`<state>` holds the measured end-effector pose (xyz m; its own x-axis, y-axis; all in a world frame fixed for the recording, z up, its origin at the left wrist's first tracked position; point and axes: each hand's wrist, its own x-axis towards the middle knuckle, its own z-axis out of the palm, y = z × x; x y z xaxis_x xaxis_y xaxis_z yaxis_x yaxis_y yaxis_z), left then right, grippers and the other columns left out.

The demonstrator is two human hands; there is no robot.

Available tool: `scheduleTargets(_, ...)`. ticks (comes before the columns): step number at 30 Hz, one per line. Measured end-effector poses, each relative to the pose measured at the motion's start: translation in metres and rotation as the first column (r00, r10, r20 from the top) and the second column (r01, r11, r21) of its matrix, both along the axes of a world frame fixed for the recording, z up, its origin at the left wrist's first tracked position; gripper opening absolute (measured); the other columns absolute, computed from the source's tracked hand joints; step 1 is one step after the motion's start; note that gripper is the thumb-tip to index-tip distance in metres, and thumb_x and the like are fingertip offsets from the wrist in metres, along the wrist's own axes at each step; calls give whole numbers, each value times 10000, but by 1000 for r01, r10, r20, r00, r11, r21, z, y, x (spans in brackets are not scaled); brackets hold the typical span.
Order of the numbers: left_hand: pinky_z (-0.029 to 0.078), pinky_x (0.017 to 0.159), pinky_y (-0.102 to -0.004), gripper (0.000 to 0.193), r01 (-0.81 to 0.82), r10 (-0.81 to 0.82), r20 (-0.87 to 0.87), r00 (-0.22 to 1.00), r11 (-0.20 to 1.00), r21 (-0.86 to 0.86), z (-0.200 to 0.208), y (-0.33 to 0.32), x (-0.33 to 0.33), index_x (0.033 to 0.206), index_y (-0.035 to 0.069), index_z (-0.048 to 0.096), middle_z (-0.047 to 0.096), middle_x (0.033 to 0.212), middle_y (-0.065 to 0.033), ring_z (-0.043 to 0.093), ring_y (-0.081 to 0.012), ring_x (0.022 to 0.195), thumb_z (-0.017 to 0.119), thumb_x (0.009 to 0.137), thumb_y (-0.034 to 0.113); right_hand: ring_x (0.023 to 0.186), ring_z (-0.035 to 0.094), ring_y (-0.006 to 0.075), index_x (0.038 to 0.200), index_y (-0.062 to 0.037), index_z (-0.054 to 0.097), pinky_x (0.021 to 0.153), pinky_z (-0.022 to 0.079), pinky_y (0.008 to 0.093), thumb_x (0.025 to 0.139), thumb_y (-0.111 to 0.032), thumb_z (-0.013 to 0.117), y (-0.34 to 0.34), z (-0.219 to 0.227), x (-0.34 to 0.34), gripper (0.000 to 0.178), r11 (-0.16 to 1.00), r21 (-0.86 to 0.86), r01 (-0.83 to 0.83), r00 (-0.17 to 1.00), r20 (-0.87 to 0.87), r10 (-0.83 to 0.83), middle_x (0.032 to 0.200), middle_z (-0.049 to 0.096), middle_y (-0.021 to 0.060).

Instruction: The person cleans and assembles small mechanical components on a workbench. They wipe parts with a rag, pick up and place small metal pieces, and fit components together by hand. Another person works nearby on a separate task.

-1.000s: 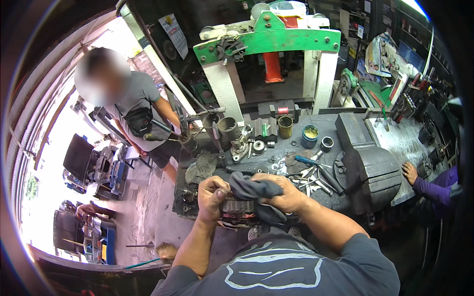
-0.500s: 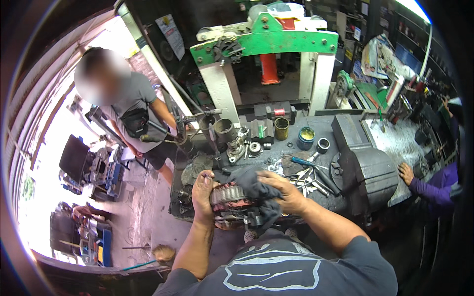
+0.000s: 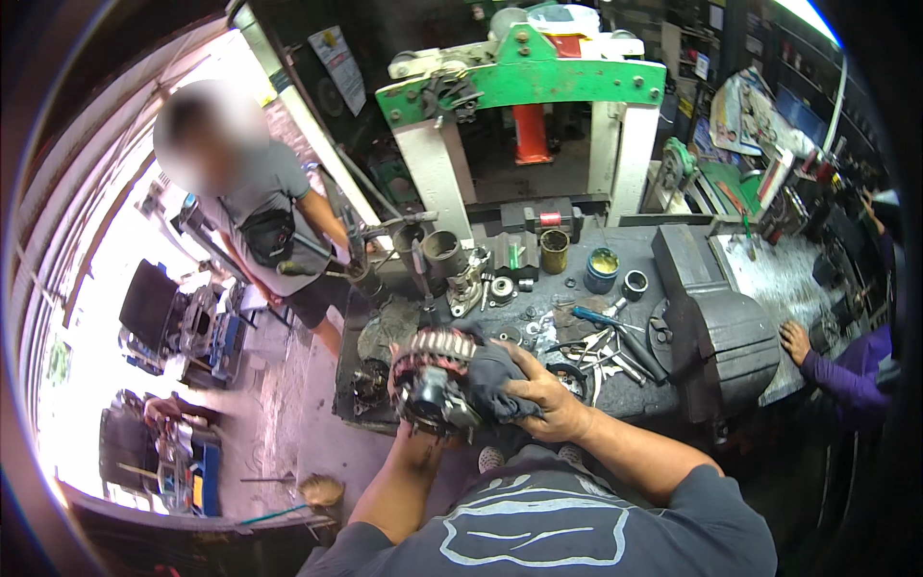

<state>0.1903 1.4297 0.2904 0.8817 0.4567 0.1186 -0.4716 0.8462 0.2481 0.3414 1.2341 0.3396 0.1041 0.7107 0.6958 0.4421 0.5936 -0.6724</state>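
An alternator stator (image 3: 439,348) with silver ridges, reddish windings and dark fittings is held up over the near edge of the workbench. My left hand (image 3: 410,437) bears it from beneath and the left side; most of its fingers are hidden behind it. In my right hand (image 3: 556,396) a dark grey rag (image 3: 500,377) is bunched, pressed against the stator's right side. The fingers of that hand are curled round the cloth.
On the bench (image 3: 615,252) lie pliers and other hand tools (image 3: 601,354), beside a blue can (image 3: 602,269) and a brown can (image 3: 554,252). A big vise (image 3: 721,332) stands right. One person (image 3: 269,192) stands left; another's hand (image 3: 795,342) rests on the right-hand table.
The stator has turned so its dark fittings face me more, and it sits slightly further left. My left hand has gone from its side to mostly underneath. The rag stays against it.
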Motion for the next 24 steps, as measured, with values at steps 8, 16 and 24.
scheduleTargets(8,365,1304,-458,634,56,-77,112,991,982,182,-45,-21,13,1683,137,386,482,1645,-115,460,-274,1536,428,1167,504,1314,653,398,1315,-7,731,1130,495,461,1069,-315,703,53,41,7,395,958,-243,155,973,-131,-191,1374,671,206)
scheduleTargets(16,365,1315,-448,582,319,-142,484,864,897,-305,-18,4,0,1683,86,374,404,1720,-122,434,-276,1565,414,1177,372,1599,382,512,1480,-41,628,1298,329,526,1005,-116,755,7,-37,-49,496,994,-61,94,991,-90,-99,1719,366,327)
scheduleTargets(24,428,1240,-567,579,440,693,440,572,-711,548,-14,-28,-5,1529,94,573,618,1524,-178,540,-411,1452,617,975,258,1108,736,287,1272,28,699,1009,549,379,1151,-261,583,75,27,-3,335,945,-246,217,666,-670,-327,1180,787,187)
